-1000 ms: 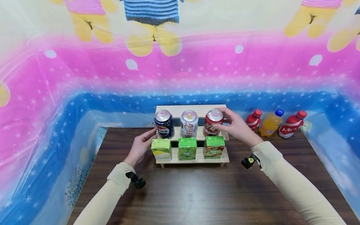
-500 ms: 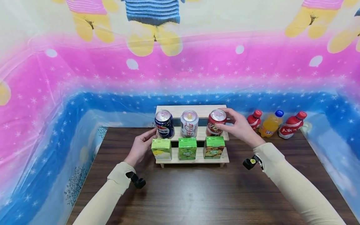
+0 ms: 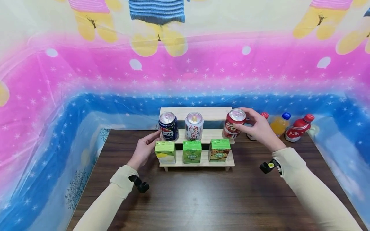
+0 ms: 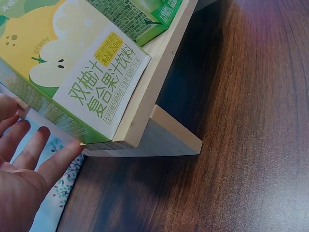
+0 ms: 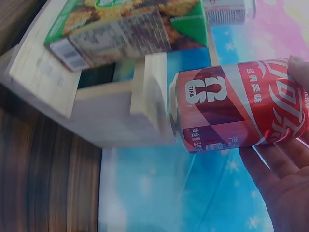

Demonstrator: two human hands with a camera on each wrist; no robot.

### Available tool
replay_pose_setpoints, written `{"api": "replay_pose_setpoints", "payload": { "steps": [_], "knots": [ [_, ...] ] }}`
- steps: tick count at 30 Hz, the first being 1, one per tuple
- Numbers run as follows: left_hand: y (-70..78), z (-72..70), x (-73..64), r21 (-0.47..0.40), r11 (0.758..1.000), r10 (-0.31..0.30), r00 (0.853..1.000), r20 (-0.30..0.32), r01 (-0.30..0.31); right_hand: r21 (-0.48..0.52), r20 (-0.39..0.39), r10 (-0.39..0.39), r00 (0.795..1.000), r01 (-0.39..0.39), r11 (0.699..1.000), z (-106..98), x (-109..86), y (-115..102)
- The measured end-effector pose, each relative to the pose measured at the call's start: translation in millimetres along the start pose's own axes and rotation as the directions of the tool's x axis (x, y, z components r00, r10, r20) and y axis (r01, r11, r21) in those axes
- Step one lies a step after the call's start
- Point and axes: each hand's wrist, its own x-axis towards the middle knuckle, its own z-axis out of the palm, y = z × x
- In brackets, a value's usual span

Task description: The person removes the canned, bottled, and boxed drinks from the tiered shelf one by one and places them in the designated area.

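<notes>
The left hand (image 3: 143,150) rests with fingers straight and loosely spread against the left end of the wooden step shelf (image 3: 199,163) — the yellow-green juice carton (image 3: 165,152) just right of its fingertips. The right hand (image 3: 260,130) grips the red can (image 3: 233,123), tilted, lifted just off the shelf's right end — small bottles (image 3: 298,127) sit beyond it.
</notes>
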Motion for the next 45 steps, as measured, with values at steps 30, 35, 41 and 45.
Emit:
{"api": "replay_pose_setpoints", "payload": {
  "steps": [30, 35, 41, 45],
  "knots": [
    [-1.8, -2.5, 0.6, -0.019, 1.0, 0.021, 1.0, 0.004, -0.021, -0.095, -0.145, 0.073, 0.987, -0.088, 0.992, -80, -55.0, 67],
    [-1.6, -1.5, 0.2, -0.035, 0.999, 0.029, 1.0, 0.009, -0.029, -0.088, -0.173, 0.068, 0.983, -0.084, 0.993, -94, -65.6, 87],
    [-1.2, -1.3, 0.5, -0.015, 0.999, 0.034, 0.999, 0.016, -0.034, -0.046, -0.194, 0.101, 0.976, -0.111, 0.993, -111, -77.7, 114],
    [-1.9, -0.8, 0.6, -0.004, 0.999, 0.034, 0.999, 0.02, -0.034, -0.003, -0.211, 0.142, 0.967, -0.146, 0.989, -123, -85.2, 131]
  ]
}}
